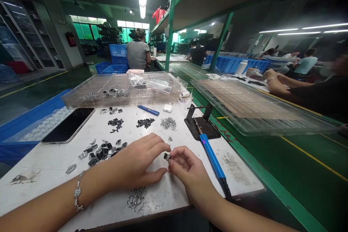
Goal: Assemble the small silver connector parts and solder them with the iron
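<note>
My left hand (138, 165) and my right hand (186, 172) meet over the white table (49, 166), fingertips pinched together on a small dark metal part (166, 156). Both hands are closed on it. A silver bracelet (78, 193) is on my left wrist. Left of my hands lies a heap of small black and silver parts (102, 151). A bunch of thin wire springs (136, 197) lies under my left hand near the front edge. A blue soldering iron (212, 154) rests in its black stand (202, 125) just right of my right hand.
A black phone (69, 125) lies at the left; a blue crate (24, 123) of white parts is beyond it. Clear compartment trays (122, 88) stand at the back, with a blue pen (148, 110) and white earbud case (167, 108). Another clear tray (258, 108) sits on the green bench. Other people work nearby.
</note>
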Demonstrator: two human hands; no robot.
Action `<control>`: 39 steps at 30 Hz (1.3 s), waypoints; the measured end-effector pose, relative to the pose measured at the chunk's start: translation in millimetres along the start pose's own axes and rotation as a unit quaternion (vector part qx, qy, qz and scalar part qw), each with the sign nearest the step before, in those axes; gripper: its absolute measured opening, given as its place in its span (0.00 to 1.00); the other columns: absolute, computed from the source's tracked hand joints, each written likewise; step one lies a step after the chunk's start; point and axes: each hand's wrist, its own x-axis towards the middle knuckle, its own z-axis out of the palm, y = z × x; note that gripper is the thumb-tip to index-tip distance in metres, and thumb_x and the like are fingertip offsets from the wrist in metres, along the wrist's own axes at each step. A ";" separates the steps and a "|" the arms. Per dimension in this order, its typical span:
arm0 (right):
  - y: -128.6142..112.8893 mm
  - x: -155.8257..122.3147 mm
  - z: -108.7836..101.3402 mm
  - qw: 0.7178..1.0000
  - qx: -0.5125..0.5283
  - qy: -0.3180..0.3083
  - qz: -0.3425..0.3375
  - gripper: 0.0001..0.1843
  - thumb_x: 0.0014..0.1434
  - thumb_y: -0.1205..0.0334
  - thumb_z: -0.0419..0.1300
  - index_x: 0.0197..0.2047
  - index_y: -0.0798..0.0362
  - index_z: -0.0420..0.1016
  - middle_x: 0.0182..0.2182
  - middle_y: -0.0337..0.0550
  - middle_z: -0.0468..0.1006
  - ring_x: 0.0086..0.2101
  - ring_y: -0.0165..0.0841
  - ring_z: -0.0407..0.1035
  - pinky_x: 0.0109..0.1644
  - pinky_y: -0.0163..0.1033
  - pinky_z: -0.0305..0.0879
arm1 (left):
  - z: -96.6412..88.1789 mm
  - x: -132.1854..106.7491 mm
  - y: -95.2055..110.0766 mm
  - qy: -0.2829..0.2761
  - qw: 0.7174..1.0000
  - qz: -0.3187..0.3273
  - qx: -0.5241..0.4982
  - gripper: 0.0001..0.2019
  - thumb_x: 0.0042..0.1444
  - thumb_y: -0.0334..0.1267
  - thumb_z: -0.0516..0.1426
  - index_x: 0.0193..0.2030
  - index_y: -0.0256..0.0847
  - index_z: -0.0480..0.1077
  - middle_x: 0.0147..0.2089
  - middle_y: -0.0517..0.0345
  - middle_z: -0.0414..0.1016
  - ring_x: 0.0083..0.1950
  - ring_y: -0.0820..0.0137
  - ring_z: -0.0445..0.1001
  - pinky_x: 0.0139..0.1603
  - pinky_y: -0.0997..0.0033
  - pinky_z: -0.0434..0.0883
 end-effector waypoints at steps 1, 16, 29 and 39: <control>-0.1 0.4 0.1 1.000 0.002 0.004 0.005 0.12 0.53 0.59 0.65 0.35 0.53 0.66 0.30 0.34 0.68 0.31 0.26 0.62 0.36 0.32 0.60 | 1.1 -0.3 -1.3 0.006 1.000 0.012 0.019 0.14 0.57 0.32 0.54 0.50 0.37 0.63 0.45 0.50 0.67 0.46 0.63 0.64 0.45 0.63 0.65; -17.1 -8.0 3.9 0.993 -0.108 -0.017 -0.037 0.11 0.61 0.54 0.56 0.42 0.49 0.61 0.33 0.38 0.66 0.32 0.29 0.64 0.37 0.35 0.63 | -11.6 3.5 -2.5 0.022 0.959 -0.153 -0.238 0.05 0.52 0.34 0.60 0.37 0.43 0.71 0.33 0.61 0.71 0.35 0.70 0.67 0.38 0.70 0.64; -86.3 24.3 -86.7 0.456 -0.876 -0.119 -0.099 0.29 0.48 0.85 0.50 0.49 0.48 0.69 0.29 0.42 0.77 0.26 0.39 0.72 0.27 0.37 0.53 | -9.0 1.0 -22.0 0.136 0.684 -0.148 -0.701 0.13 0.47 0.45 0.65 0.32 0.41 0.69 0.33 0.57 0.69 0.31 0.73 0.63 0.34 0.70 0.63; -91.6 28.6 -81.5 0.407 -0.865 -0.166 -0.241 0.18 0.50 0.78 0.55 0.40 0.50 0.72 0.28 0.44 0.77 0.26 0.39 0.72 0.28 0.39 0.58 | -11.3 0.4 -19.0 0.092 0.665 -0.102 -0.734 0.12 0.50 0.45 0.64 0.34 0.39 0.72 0.32 0.58 0.66 0.29 0.74 0.59 0.33 0.72 0.59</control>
